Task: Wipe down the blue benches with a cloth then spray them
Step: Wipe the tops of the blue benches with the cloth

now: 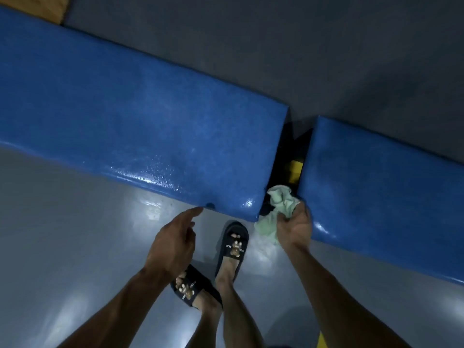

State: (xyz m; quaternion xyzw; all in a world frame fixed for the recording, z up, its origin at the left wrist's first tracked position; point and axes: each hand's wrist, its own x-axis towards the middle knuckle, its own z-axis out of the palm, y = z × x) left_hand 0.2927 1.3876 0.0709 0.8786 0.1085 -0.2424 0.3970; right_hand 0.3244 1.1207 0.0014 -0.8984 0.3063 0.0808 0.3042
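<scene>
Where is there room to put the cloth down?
The long bench top is bare, and so is the short bench top. The gap between them is tight: the right hand holds the cloth there.

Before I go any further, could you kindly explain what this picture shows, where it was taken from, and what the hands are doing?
There is no machine here: a person wears a wide-angle camera on the head, looking down at their own arms and feet. Two blue padded benches stand end to end, the left bench and the right bench, with a dark gap between them. The right hand grips a crumpled pale green cloth at that gap, beside the right bench's end. The left hand holds nothing; its finger points toward the left bench's front edge. Below are dark slippers on a shiny grey floor. The left bench's near edge glistens, possibly wet.
</scene>
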